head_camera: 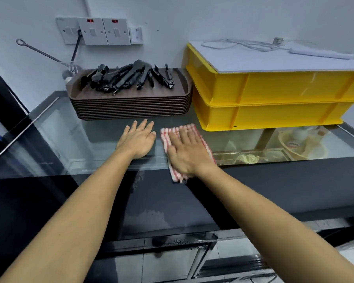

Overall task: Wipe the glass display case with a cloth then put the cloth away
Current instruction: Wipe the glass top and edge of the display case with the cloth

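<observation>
The glass display case [74, 135] is topped with smooth, glossy clear glass, edged in black glossy panels. On it, a woven cloth [173, 132], red-and-white striped, is seen. Behind the cloth, matt brown textured plastic trays [131, 107] are stacked, filled with shiny black plastic tongs [129, 77]. Beside the trays, smooth yellow plastic crates [274, 99] are stacked.

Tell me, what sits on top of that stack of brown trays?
A heap of black plastic tongs fills the top of the stacked brown plastic trays. The tongs hide most of the top tray's surface.
</observation>
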Motion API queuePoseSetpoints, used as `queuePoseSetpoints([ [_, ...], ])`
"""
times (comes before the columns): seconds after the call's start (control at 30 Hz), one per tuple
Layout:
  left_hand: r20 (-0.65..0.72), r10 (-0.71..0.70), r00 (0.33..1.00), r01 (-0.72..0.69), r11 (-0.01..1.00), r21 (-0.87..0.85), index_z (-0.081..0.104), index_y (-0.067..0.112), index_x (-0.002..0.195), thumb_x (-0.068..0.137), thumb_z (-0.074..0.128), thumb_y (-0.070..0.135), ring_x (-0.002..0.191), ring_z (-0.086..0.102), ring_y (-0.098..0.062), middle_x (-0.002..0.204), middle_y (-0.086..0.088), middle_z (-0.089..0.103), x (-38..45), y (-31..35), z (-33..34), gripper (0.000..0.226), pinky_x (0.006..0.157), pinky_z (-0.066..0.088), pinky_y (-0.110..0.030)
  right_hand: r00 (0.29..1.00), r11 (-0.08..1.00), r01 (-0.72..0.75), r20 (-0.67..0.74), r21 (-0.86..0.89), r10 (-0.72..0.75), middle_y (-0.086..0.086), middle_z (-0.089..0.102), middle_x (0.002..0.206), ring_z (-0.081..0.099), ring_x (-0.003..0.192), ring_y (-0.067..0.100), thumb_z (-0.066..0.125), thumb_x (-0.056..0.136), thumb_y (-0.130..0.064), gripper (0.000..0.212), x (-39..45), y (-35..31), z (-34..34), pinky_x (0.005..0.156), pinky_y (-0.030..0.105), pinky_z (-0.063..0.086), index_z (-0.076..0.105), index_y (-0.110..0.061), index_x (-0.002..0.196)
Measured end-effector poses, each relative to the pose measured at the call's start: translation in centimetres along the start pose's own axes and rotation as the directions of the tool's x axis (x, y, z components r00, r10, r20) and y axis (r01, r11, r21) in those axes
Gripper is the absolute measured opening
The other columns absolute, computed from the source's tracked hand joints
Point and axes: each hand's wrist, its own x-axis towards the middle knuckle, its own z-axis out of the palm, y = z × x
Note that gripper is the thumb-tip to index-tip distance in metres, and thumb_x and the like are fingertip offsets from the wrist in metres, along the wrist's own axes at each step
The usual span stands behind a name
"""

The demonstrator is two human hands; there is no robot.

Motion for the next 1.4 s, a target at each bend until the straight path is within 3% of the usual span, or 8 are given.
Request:
queuePoseSetpoints([
  [0.13,-0.001,0.011,1.000,-0.011,1.000,0.001,0.006,0.029,0.168,0.111,0.014,0.043,0.161,-0.006,-0.023,0.175,0.004,-0.003,-0.2,0.0,0.2,0.059,0.130,-0.005,-0.044,0.959,0.959,0.282,0.016,-0.034,-0.282,-0.005,-0.015,0.172,-0.020,0.159,0.014,-0.003,0.098,-0.056,0.071,-12.5,0.5,0.2,0.128,0.035,-0.015,0.002,-0.037,0.166],
  [0.37,0.004,-0.003,1.000,0.003,1.000,0.006,0.005,0.029,0.168,0.111,0.013,0.043,0.161,-0.008,-0.024,0.175,0.005,-0.004,-0.1,0.2,0.1,0.059,0.130,-0.007,-0.045,0.999,0.996,-0.045,-0.024,-0.082,0.043,0.010,-0.007,0.175,-0.013,0.161,0.025,0.001,0.099,-0.057,0.076,-4.9,3.5,-0.8,0.129,0.041,-0.012,0.004,-0.025,0.168],
  [0.5,0.016,0.015,1.000,-0.015,1.000,0.015,0.004,0.028,0.168,0.111,0.013,0.043,0.161,-0.007,-0.024,0.175,0.004,-0.004,-0.4,-0.2,0.1,0.059,0.130,-0.005,-0.045,0.996,0.996,0.093,0.002,-0.005,-0.093,0.012,-0.008,0.174,-0.011,0.161,0.029,0.014,0.109,-0.046,0.065,-6.0,-3.7,1.0,0.129,0.042,-0.011,0.002,-0.021,0.168],
  [0.63,0.026,0.030,0.999,-0.030,0.999,0.011,0.004,0.028,0.168,0.111,0.012,0.044,0.161,-0.007,-0.024,0.175,0.005,-0.004,-0.7,-0.4,0.1,0.060,0.130,-0.005,-0.044,0.967,0.966,0.255,0.004,-0.037,-0.255,-0.005,-0.014,0.172,-0.019,0.159,0.015,0.000,0.100,-0.057,0.070,-13.0,0.6,0.3,0.129,0.038,-0.012,0.002,-0.035,0.167],
  [0.8,0.013,0.028,1.000,-0.029,0.999,0.018,0.005,0.026,0.168,0.111,0.012,0.044,0.161,-0.006,-0.025,0.175,0.004,-0.003,-1.2,0.0,0.2,0.060,0.130,-0.004,-0.045,0.988,0.984,-0.136,-0.087,-0.116,0.126,0.011,0.004,0.175,-0.001,0.162,0.026,-0.004,0.092,-0.055,0.082,-8.7,11.0,-2.8,0.130,0.042,-0.006,0.009,-0.024,0.167],
  [0.9,0.010,0.027,1.000,-0.028,0.999,0.017,0.005,0.026,0.168,0.111,0.012,0.044,0.161,-0.006,-0.025,0.175,0.003,-0.004,-1.3,0.0,0.1,0.060,0.130,-0.004,-0.045,0.962,0.964,-0.264,-0.075,-0.021,0.262,0.016,0.001,0.174,0.000,0.161,0.037,-0.002,0.096,-0.054,0.079,-5.2,7.9,-1.7,0.130,0.048,-0.005,0.006,-0.022,0.168],
  [1.13,0.012,0.035,0.999,-0.035,0.999,0.000,0.006,0.026,0.168,0.111,0.013,0.044,0.161,-0.006,-0.024,0.175,0.004,-0.003,-1.5,-0.1,0.1,0.060,0.130,-0.004,-0.044,0.966,0.966,0.257,-0.003,-0.024,-0.258,-0.005,-0.015,0.172,-0.020,0.159,0.014,-0.004,0.102,-0.059,0.068,-14.8,1.0,-0.1,0.127,0.033,-0.016,-0.001,-0.035,0.166],
  [1.4,0.010,0.023,1.000,-0.023,1.000,0.002,0.006,0.026,0.168,0.111,0.013,0.043,0.161,-0.006,-0.023,0.175,0.005,-0.003,-1.4,0.1,0.1,0.060,0.130,-0.005,-0.044,0.991,0.989,-0.134,-0.018,-0.055,0.133,0.010,-0.002,0.175,-0.006,0.162,0.026,-0.004,0.097,-0.056,0.080,-7.1,6.5,-1.6,0.130,0.044,-0.007,0.004,-0.021,0.168],
])
